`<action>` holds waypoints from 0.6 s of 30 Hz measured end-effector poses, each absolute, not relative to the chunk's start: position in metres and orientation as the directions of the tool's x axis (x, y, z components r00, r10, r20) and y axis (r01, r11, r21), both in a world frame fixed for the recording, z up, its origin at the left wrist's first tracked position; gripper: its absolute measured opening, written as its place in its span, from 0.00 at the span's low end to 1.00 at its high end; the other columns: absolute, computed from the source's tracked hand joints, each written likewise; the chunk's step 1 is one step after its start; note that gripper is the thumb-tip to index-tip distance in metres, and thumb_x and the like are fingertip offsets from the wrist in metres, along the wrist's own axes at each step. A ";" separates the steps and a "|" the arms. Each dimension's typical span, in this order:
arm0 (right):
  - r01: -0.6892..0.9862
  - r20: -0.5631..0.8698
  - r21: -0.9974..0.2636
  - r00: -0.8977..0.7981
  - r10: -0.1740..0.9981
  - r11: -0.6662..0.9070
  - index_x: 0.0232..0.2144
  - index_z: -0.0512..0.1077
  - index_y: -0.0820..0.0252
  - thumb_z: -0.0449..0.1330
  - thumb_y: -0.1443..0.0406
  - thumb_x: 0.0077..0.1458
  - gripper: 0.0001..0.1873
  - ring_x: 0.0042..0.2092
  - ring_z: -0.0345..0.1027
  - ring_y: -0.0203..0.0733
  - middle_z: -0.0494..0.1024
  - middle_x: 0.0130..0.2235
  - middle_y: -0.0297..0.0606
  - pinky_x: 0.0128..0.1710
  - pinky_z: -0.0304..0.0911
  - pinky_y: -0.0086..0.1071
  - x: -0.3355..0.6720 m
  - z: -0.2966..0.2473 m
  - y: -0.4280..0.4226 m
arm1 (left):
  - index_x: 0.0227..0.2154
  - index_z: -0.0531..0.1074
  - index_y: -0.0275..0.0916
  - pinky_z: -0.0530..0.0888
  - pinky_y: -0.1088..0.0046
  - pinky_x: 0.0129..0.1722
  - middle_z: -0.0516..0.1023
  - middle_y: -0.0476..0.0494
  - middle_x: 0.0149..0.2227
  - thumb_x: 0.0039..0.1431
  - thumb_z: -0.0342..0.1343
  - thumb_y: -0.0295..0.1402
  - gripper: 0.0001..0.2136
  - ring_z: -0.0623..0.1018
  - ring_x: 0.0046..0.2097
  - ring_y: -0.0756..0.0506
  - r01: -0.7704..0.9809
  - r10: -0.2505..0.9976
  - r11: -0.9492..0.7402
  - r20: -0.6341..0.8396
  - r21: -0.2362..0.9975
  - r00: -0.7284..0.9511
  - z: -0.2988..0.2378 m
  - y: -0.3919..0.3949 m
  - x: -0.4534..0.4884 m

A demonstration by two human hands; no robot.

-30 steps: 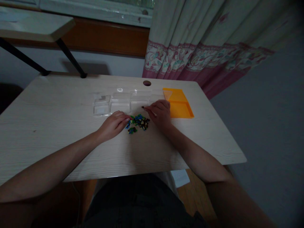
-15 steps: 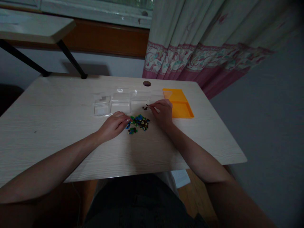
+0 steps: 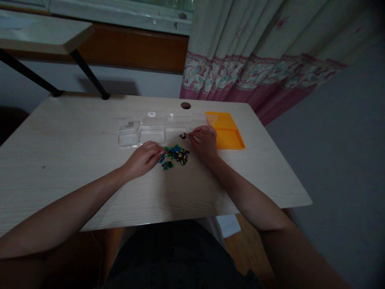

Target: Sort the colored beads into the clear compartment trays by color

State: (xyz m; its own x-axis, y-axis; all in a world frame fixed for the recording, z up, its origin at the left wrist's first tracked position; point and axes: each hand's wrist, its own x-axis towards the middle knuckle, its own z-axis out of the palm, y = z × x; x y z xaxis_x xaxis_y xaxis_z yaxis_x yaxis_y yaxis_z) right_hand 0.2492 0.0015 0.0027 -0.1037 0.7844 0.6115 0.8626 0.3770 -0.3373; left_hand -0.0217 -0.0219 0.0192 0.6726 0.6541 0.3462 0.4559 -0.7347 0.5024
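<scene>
White paper sheet (image 3: 228, 226) below pale wood-grain table (image 3: 129, 200): any print too dim to read. Heap of tiny blue/green/dark/cream plastic pcs (image 3: 177, 154) lies btwn L hand (image 3: 146, 157) (fingertips at its edge) & R hand (image 3: 204, 141), its tips by a few small dark pcs (image 3: 183, 136) beyond the heap. Both pinch; can't tell if either grips a pc.

V. dim, vignetted top R

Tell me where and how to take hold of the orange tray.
Probably by the right rim of the orange tray, coming from the right: it lies flat with that edge uncovered, while the clear tray and the right hand crowd its left side.
</scene>
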 end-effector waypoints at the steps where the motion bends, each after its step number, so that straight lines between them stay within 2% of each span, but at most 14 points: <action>1: 0.863 0.614 -0.333 -0.107 0.782 0.380 0.33 0.80 0.52 0.62 0.61 0.58 0.07 0.46 0.69 0.44 0.78 0.39 0.36 0.55 0.54 0.45 0.249 0.002 0.002 | 0.41 0.74 0.35 0.69 0.65 0.44 0.74 0.41 0.34 0.69 0.43 0.35 0.14 0.71 0.40 0.44 0.454 0.653 -0.735 0.347 0.503 0.673 0.019 -0.022 -0.022; 18: 0.869 0.594 -0.333 -0.109 0.797 0.367 0.34 0.80 0.53 0.60 0.58 0.59 0.10 0.46 0.67 0.45 0.78 0.39 0.37 0.52 0.56 0.43 0.251 0.001 0.003 | 0.41 0.74 0.36 0.69 0.65 0.44 0.75 0.41 0.36 0.69 0.43 0.35 0.15 0.72 0.41 0.44 0.453 0.655 -0.734 0.349 0.506 0.670 0.020 -0.022 -0.021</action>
State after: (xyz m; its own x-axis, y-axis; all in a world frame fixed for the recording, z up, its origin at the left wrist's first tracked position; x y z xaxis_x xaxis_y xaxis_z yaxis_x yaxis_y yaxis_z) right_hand 0.2509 0.0033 0.0014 -0.1087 0.7973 0.5938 0.8685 0.3667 -0.3334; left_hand -0.0211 -0.0217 0.0204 0.6703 0.6549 0.3490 0.4532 -0.7337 0.5062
